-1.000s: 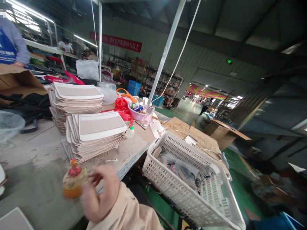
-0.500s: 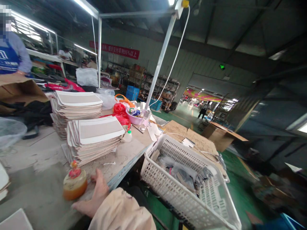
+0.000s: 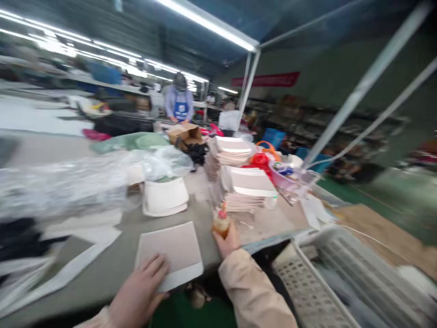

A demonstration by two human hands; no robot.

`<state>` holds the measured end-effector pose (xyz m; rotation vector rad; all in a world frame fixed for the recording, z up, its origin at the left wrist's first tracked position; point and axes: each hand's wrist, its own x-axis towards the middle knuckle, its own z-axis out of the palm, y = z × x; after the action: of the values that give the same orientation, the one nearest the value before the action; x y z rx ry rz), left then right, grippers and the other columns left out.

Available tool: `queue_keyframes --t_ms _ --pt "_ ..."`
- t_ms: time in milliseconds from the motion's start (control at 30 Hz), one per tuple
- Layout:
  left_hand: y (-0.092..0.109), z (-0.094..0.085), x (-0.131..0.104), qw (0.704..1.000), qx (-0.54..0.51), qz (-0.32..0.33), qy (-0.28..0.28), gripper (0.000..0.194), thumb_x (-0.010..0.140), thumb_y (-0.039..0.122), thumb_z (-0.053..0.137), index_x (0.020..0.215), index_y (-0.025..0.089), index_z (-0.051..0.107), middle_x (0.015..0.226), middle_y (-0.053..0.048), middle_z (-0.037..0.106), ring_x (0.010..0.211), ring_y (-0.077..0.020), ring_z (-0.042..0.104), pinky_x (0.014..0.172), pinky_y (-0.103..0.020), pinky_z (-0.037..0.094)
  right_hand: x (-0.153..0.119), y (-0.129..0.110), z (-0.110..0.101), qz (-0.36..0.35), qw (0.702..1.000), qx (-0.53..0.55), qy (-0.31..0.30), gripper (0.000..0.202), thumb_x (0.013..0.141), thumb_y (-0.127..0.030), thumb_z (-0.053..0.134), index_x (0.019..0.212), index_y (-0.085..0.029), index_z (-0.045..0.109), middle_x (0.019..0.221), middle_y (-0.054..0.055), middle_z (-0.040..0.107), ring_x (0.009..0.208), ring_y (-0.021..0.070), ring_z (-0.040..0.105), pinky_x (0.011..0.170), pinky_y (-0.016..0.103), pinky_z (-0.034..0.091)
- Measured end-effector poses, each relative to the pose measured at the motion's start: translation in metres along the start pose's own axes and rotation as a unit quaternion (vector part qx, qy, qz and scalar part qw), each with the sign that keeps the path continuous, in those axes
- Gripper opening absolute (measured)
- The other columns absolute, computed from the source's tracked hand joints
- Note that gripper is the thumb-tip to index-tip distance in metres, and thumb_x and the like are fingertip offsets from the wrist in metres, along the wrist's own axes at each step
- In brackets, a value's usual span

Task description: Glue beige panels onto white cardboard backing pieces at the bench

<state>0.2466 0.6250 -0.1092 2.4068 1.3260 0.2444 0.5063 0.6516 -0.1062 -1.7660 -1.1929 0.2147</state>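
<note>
My right hand [image 3: 228,242] is wrapped round a squeeze bottle [image 3: 221,223] of amber liquid with a red top, held upright beside the stacks. My left hand [image 3: 141,287] lies with its fingers flat on a grey panel with white borders [image 3: 177,248], its thumb apart from them near the panel's lower edge. That panel sits at the front edge of the table [image 3: 112,264] and sticks out slightly over it. Just beyond the bottle rises a stack of similar panels [image 3: 247,184], with another stack [image 3: 232,148] behind it. A smaller pile of white-edged panels [image 3: 165,196] is further left.
A white plastic basket [image 3: 300,278] stands off the table's right edge. Clear plastic wrap [image 3: 64,187] and white strips [image 3: 82,269] cover the left side. Behind the stacks are a purple basin [image 3: 285,181] and red bags [image 3: 260,161]. A person in a blue apron [image 3: 180,107] stands beyond an open carton [image 3: 186,132].
The view has swung left, and my left hand has come into view on a panel. My right hand, earlier open beside the bottle, has closed round it.
</note>
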Motion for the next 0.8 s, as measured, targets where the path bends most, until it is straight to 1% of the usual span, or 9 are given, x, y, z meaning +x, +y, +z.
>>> queue_keyframes --t_ms 67,133,200,300,400,500,600,700,800 --pt "-0.007 -0.002 -0.009 0.999 0.013 -0.015 -0.036 0.053 0.071 0.03 0.066 0.122 0.022 0.055 0.135 -0.009 0.048 0.128 -0.031 0.038 0.109 -0.043 0.031 0.002 0.014 0.009 -0.025 0.999 0.029 -0.038 0.055 0.07 -0.039 0.057 0.119 -0.013 0.052 0.11 0.015 0.058 0.107 0.0305 0.051 0.097 0.048 0.037" --pt "-0.008 -0.002 -0.007 0.999 0.009 -0.018 -0.048 0.057 0.069 0.035 0.066 0.122 0.019 0.054 0.133 -0.011 0.048 0.127 -0.0315 0.037 0.11 -0.043 0.028 0.002 0.027 0.016 -0.129 0.99 0.005 -0.059 0.056 0.068 -0.043 0.063 0.117 -0.017 0.054 0.105 0.013 0.06 0.101 0.0314 0.053 0.091 0.05 0.041" --pt "-0.007 -0.003 -0.003 0.999 0.01 -0.011 -0.052 0.059 0.068 0.038 0.067 0.121 0.016 0.053 0.129 -0.013 0.05 0.125 -0.0325 0.037 0.109 -0.044 0.028 -0.002 0.028 0.015 -0.189 0.979 0.006 -0.074 0.06 0.067 -0.043 0.068 0.119 -0.019 0.052 0.105 0.013 0.058 0.096 0.031 0.056 0.085 0.049 0.045" --pt "-0.005 -0.003 0.0 0.998 0.009 0.004 -0.054 0.056 0.069 0.042 0.067 0.116 0.015 0.054 0.121 -0.014 0.052 0.122 -0.0338 0.037 0.105 -0.047 0.03 -0.013 0.006 0.009 -0.253 0.962 0.004 -0.1 0.055 0.07 -0.042 0.067 0.117 -0.022 0.049 0.1 0.014 0.056 0.09 0.0313 0.057 0.078 0.049 0.048" --pt "-0.006 -0.003 -0.002 0.999 0.01 0.015 -0.049 0.05 0.069 0.04 0.066 0.112 0.016 0.056 0.117 -0.015 0.052 0.12 -0.0336 0.038 0.103 -0.048 0.032 -0.024 -0.024 0.015 -0.332 0.934 -0.013 -0.134 0.042 0.074 -0.041 0.065 0.11 -0.023 0.051 0.095 0.012 0.056 0.09 0.0307 0.056 0.077 0.049 0.048" --pt "-0.007 -0.002 -0.003 0.999 0.016 0.021 -0.037 0.048 0.07 0.038 0.065 0.112 0.016 0.056 0.116 -0.014 0.052 0.118 -0.0324 0.04 0.101 -0.048 0.033 -0.03 -0.041 0.028 -0.363 0.915 -0.043 -0.169 0.04 0.08 -0.044 0.061 0.111 -0.021 0.053 0.098 0.011 0.055 0.091 0.0271 0.056 0.077 0.043 0.05" --pt "-0.007 -0.002 -0.005 0.999 0.024 0.024 -0.024 0.045 0.072 0.037 0.063 0.11 0.015 0.056 0.115 -0.013 0.053 0.118 -0.0317 0.04 0.102 -0.048 0.033 -0.032 -0.045 0.039 -0.389 0.897 -0.076 -0.195 0.038 0.083 -0.045 0.057 0.112 -0.02 0.056 0.097 0.01 0.053 0.087 0.024 0.056 0.072 0.037 0.052" --pt "-0.007 -0.002 -0.006 0.999 0.026 0.025 -0.008 0.043 0.071 0.036 0.064 0.108 0.014 0.058 0.114 -0.013 0.054 0.118 -0.0316 0.04 0.101 -0.048 0.034 -0.033 -0.046 0.045 -0.409 0.88 -0.095 -0.222 0.035 0.085 -0.041 0.055 0.113 -0.02 0.056 0.095 0.009 0.052 0.083 0.0217 0.057 0.069 0.033 0.052" --pt "-0.008 -0.001 -0.005 0.999 0.028 0.022 -0.013 0.043 0.071 0.037 0.065 0.106 0.014 0.059 0.113 -0.013 0.055 0.118 -0.0321 0.04 0.1 -0.048 0.035 -0.031 -0.051 0.048 -0.419 0.873 -0.107 -0.227 0.034 0.085 -0.037 0.055 0.113 -0.019 0.057 0.093 0.009 0.051 0.08 0.0205 0.056 0.068 0.031 0.052"
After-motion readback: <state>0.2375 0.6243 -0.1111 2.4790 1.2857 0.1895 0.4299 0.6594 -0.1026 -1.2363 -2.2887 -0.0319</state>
